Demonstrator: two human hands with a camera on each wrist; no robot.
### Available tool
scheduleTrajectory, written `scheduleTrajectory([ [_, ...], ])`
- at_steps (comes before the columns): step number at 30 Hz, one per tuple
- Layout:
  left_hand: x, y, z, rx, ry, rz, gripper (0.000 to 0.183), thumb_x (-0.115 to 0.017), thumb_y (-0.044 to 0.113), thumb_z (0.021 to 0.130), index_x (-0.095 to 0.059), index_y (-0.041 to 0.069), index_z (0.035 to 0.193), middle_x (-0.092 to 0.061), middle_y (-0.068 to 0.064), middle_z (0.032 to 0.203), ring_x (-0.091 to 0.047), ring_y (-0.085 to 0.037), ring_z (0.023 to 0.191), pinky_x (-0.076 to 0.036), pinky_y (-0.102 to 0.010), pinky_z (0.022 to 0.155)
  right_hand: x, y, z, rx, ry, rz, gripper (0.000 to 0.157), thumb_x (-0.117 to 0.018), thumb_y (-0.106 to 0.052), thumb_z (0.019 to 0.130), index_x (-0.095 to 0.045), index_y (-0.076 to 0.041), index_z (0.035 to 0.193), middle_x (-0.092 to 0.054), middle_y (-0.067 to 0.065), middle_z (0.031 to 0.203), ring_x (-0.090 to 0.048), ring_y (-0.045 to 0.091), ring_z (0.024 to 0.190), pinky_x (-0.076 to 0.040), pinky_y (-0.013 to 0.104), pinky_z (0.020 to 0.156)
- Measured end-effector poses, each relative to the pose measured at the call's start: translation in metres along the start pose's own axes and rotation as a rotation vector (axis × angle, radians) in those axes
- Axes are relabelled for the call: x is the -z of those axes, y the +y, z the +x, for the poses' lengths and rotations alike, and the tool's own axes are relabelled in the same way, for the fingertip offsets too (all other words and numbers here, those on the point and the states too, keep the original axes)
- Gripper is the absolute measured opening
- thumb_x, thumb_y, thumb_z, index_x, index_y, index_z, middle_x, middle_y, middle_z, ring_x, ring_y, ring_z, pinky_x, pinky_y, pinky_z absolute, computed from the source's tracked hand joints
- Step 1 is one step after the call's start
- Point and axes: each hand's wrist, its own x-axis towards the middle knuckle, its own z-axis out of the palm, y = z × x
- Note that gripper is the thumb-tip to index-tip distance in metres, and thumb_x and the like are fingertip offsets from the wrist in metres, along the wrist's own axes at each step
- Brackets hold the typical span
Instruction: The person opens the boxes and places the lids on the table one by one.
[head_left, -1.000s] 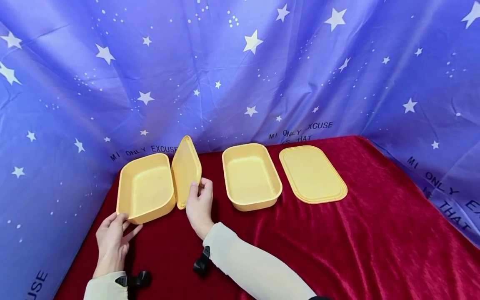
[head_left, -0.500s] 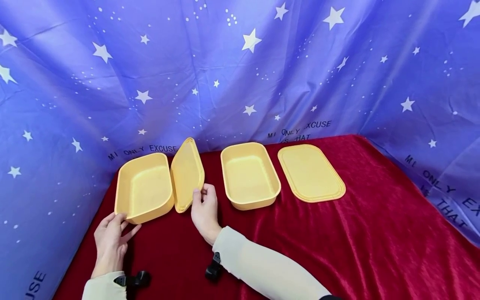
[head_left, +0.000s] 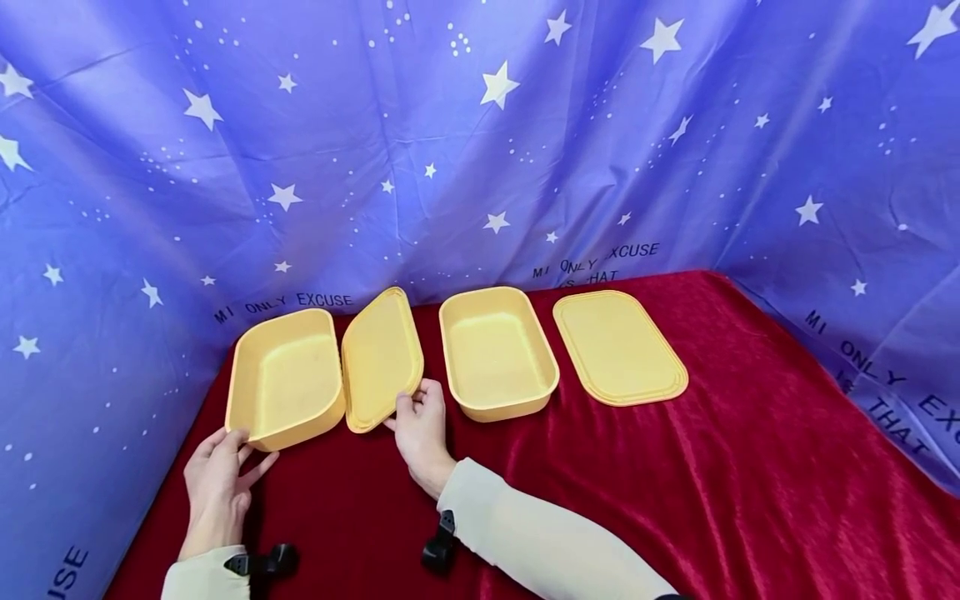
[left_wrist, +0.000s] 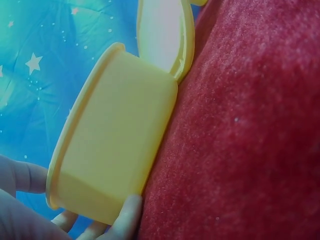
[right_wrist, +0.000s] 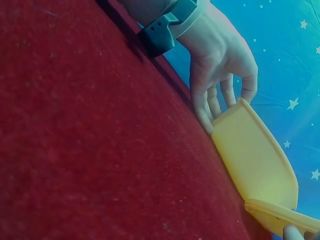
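Note:
At the left of the red-covered table, a yellow open-topped food container (head_left: 288, 379) has its near left corner held by my left hand (head_left: 217, 492). In the left wrist view, fingers lie on the container's rim and against its end wall (left_wrist: 115, 135). Right beside it, a yellow lid (head_left: 384, 358) leans at a slant, its lower left edge close to the container's right side. My right hand (head_left: 423, 429) pinches the lid's near right edge between thumb and fingers. Only the fingertips (right_wrist: 291, 233) of that hand show in the right wrist view.
A second yellow container (head_left: 498, 354) stands to the right of my right hand, its inside bare. Beyond it a second yellow lid (head_left: 621, 348) lies flat on the red velvet cloth (head_left: 750, 467). A blue starry curtain (head_left: 420, 125) hangs behind the table.
The lid in my right hand has tipped over to the right, from nearly upright to a lower slant. My right hand has moved right and nearer. My left hand keeps its hold on the container.

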Motion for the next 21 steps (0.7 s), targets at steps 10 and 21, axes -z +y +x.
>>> scheduleTrajectory([
  [10,0.002,0.0,-0.001,-0.007,0.004,0.004,0.024,-0.056,0.009,0.092,-0.046,0.015,0.113,-0.047,0.0,0.121,-0.059,-0.006,0.092,-0.057,-0.036,0.063,0.008,0.002,-0.001,-0.09,0.029,0.057,0.02,-0.042,-0.004,0.1,-0.04,-0.002,0.12,-0.049,0.019,0.108,-0.059,0.027,0.103,-0.055,0.041,0.078],
  [21,0.002,0.001,-0.001,0.0,-0.001,0.009,0.026,-0.056,0.011,0.092,-0.047,0.016,0.117,-0.046,0.001,0.122,-0.057,-0.008,0.098,-0.057,-0.036,0.064,0.011,0.001,-0.004,-0.176,0.061,0.127,0.024,-0.038,-0.004,0.101,-0.035,0.0,0.124,-0.046,0.023,0.114,-0.055,0.034,0.106,-0.054,0.045,0.079],
])
